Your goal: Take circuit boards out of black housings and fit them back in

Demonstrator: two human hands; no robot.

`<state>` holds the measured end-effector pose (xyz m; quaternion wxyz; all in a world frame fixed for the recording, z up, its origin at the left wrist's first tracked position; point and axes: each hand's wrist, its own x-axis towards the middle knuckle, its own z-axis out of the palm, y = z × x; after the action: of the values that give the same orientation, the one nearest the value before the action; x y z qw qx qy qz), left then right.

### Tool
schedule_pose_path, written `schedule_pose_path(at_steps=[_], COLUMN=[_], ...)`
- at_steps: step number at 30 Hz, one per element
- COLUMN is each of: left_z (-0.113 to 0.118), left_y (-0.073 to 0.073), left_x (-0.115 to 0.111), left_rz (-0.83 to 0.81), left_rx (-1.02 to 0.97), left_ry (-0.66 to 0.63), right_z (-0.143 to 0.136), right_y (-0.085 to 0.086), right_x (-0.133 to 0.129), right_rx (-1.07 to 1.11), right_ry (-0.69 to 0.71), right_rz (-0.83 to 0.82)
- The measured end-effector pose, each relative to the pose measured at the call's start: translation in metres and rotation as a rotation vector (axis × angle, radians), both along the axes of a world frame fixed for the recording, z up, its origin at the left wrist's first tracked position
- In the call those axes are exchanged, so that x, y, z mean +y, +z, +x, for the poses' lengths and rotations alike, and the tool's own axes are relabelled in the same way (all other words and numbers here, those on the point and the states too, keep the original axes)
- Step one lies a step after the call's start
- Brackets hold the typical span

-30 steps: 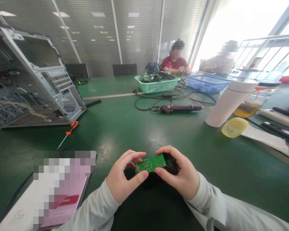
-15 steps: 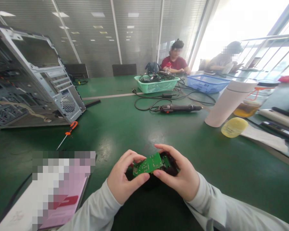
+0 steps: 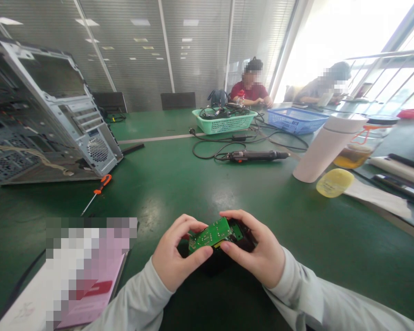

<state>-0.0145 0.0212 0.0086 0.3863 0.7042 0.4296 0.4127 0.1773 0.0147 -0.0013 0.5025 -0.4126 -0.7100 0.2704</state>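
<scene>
Close to the front of the table, my left hand (image 3: 180, 250) grips a green circuit board (image 3: 212, 235) by its left end, thumb below and fingers above. Solder points dot the board's upper face, and a yellow part shows under its near edge. My right hand (image 3: 258, 243) is closed around a dark piece (image 3: 247, 234) at the board's right end, where a smaller green section shows. The fingers hide much of this dark piece, so I cannot tell whether it is joined to the board.
An opened computer case (image 3: 86, 124) stands left, an orange-handled screwdriver (image 3: 101, 186) beside it. A pink-and-white booklet (image 3: 100, 276) lies front left. Ahead are a corded electric screwdriver (image 3: 258, 156), a green basket (image 3: 224, 124) and a blue basket (image 3: 293, 122). A pale bottle (image 3: 327, 151) stands right; two people sit beyond.
The circuit board has shifted slightly left and tilted, and the yellow part beneath its near edge now shows more. My right index finger has moved a little left and down. Both hands keep their hold.
</scene>
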Motion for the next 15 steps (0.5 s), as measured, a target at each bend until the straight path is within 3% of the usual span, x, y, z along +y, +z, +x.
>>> schedule_pose_path(at_steps=[15], left_z=[-0.0003], left_y=[0.0023], left_x=[-0.001], left_rz=[0.075], left_rx=[0.079], left_ry=[-0.02], right_z=[0.0012], right_y=[0.0051], right_x=[-0.0009], right_rx=[-0.024], right_ry=[0.013], right_rz=[0.059])
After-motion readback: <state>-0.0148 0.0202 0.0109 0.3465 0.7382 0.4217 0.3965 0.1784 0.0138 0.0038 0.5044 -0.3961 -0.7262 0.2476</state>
